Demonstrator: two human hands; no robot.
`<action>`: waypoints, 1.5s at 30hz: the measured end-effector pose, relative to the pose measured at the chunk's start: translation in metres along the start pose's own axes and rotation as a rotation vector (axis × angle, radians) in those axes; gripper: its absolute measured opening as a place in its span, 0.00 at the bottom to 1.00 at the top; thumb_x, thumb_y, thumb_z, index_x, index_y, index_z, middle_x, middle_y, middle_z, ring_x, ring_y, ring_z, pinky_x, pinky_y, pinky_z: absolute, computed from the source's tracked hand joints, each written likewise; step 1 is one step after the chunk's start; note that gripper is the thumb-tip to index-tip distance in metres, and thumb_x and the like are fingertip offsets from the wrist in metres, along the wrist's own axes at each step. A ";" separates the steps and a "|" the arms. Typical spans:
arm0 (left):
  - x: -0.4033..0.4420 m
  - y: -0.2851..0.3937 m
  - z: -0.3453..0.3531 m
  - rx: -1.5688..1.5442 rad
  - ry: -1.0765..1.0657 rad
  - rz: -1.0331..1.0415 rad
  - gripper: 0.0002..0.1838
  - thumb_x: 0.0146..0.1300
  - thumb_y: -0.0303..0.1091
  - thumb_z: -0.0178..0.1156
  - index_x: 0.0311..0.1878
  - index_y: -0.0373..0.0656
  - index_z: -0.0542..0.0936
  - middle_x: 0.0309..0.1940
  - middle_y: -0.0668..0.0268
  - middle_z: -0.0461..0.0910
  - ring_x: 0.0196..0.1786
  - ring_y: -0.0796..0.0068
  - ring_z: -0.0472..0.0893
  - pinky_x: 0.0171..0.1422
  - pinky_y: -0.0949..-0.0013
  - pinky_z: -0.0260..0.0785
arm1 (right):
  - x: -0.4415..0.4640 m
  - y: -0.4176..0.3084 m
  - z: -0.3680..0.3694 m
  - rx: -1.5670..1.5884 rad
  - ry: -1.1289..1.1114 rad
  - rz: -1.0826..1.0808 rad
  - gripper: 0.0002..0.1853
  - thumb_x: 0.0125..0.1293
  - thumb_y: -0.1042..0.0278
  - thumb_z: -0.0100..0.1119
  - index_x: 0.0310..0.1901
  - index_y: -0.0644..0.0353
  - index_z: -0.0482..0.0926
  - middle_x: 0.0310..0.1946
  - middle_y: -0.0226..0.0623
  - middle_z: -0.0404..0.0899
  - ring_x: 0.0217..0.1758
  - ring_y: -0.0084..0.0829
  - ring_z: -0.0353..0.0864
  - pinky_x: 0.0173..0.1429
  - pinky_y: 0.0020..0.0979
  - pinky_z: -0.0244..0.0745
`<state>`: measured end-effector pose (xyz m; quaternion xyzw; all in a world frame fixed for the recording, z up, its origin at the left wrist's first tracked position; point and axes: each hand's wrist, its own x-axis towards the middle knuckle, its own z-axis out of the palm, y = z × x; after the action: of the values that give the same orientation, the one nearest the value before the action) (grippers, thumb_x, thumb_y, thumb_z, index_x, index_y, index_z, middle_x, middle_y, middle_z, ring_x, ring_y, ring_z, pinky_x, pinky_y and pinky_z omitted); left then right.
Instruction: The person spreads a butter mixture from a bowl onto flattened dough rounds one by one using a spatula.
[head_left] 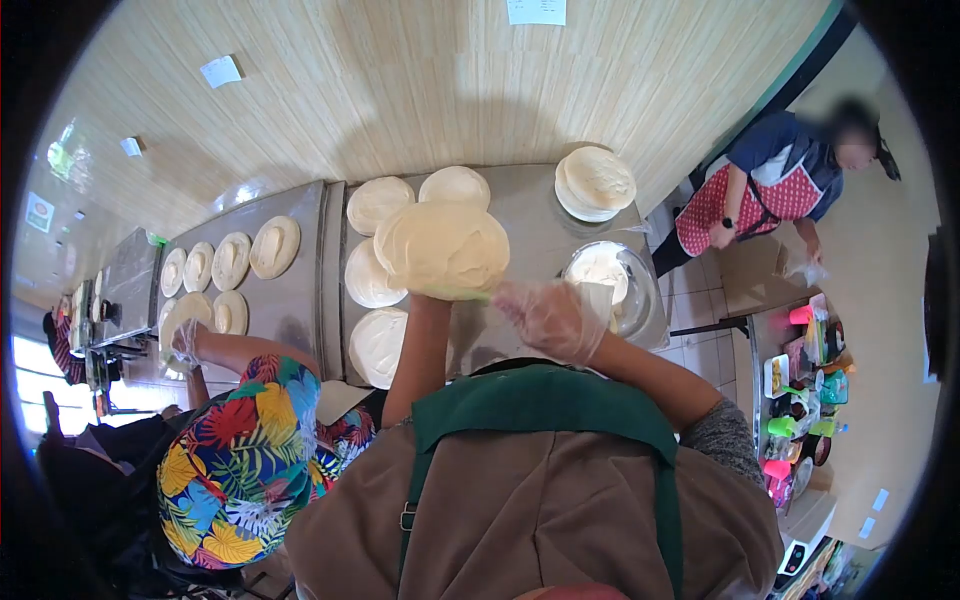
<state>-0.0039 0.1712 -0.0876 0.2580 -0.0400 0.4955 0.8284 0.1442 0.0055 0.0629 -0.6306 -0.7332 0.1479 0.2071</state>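
Note:
Raised over the table, a flat round disc (442, 247) has a pale, creamy coating with smeared marks on top; I cannot tell if it is cake or bread. My left hand (432, 298) supports it from below, its fingers hidden by the disc. In a clear plastic glove, my right hand (553, 318) is closed around a light green spreader (468, 295), whose blade touches the disc's near edge. Close to my right hand is a clear bowl (641, 312) with white cream (600, 272) inside. Similar coated discs (378, 346) lie to the left.
A stack of discs (595, 182) stands at the table's back right. Left of me, a person in a floral top (240, 460) handles discs on an adjoining table (275, 300). Another person in a red apron (740, 205) stands right, near a side table with colourful containers (782, 426).

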 end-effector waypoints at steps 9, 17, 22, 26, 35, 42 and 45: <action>0.001 -0.008 0.020 -0.185 0.074 -0.010 0.33 0.74 0.58 0.44 0.72 0.44 0.64 0.68 0.56 0.69 0.68 0.56 0.71 0.70 0.50 0.68 | 0.004 0.066 0.030 -0.213 0.024 0.119 0.13 0.73 0.56 0.49 0.42 0.55 0.78 0.21 0.51 0.77 0.26 0.54 0.79 0.28 0.50 0.72; 0.001 -0.005 0.025 -0.038 0.118 0.081 0.32 0.71 0.56 0.49 0.71 0.46 0.65 0.67 0.58 0.71 0.68 0.58 0.72 0.70 0.50 0.67 | 0.003 0.085 0.007 -0.056 0.301 0.097 0.13 0.73 0.56 0.51 0.34 0.55 0.74 0.20 0.49 0.75 0.27 0.55 0.78 0.28 0.51 0.69; 0.004 0.002 0.037 0.011 0.091 0.147 0.31 0.71 0.54 0.52 0.70 0.45 0.66 0.66 0.59 0.72 0.67 0.59 0.72 0.70 0.52 0.67 | -0.029 0.060 0.019 -0.070 0.221 0.083 0.10 0.71 0.59 0.52 0.37 0.55 0.76 0.21 0.48 0.77 0.22 0.53 0.78 0.25 0.51 0.71; 0.006 0.003 0.046 0.053 0.075 0.183 0.31 0.70 0.52 0.55 0.69 0.45 0.67 0.65 0.60 0.73 0.66 0.61 0.73 0.70 0.53 0.67 | -0.038 0.051 0.010 0.057 0.288 -0.025 0.10 0.72 0.59 0.52 0.37 0.54 0.76 0.21 0.49 0.77 0.24 0.54 0.78 0.25 0.51 0.70; 0.016 0.007 0.054 0.066 0.081 0.207 0.30 0.69 0.51 0.56 0.68 0.45 0.68 0.64 0.60 0.74 0.65 0.61 0.74 0.69 0.53 0.68 | -0.045 0.031 -0.012 0.020 0.257 0.046 0.09 0.72 0.60 0.53 0.39 0.55 0.77 0.27 0.46 0.77 0.29 0.50 0.79 0.32 0.47 0.70; 0.015 0.022 0.051 0.016 0.101 0.140 0.30 0.70 0.54 0.53 0.68 0.46 0.68 0.63 0.60 0.74 0.64 0.58 0.75 0.68 0.50 0.69 | -0.016 0.092 -0.027 -0.113 0.495 0.044 0.12 0.71 0.57 0.55 0.39 0.57 0.79 0.32 0.40 0.81 0.33 0.46 0.80 0.36 0.45 0.73; 0.012 0.024 0.053 -0.018 0.115 0.083 0.30 0.70 0.55 0.52 0.68 0.46 0.69 0.63 0.59 0.75 0.64 0.58 0.75 0.67 0.49 0.69 | 0.013 0.119 -0.049 0.000 0.452 0.081 0.13 0.72 0.57 0.53 0.40 0.58 0.79 0.33 0.40 0.81 0.34 0.47 0.80 0.38 0.45 0.73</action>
<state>-0.0081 0.1655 -0.0284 0.2198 -0.0076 0.5429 0.8105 0.2690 0.0351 0.0500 -0.6768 -0.6422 0.0111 0.3597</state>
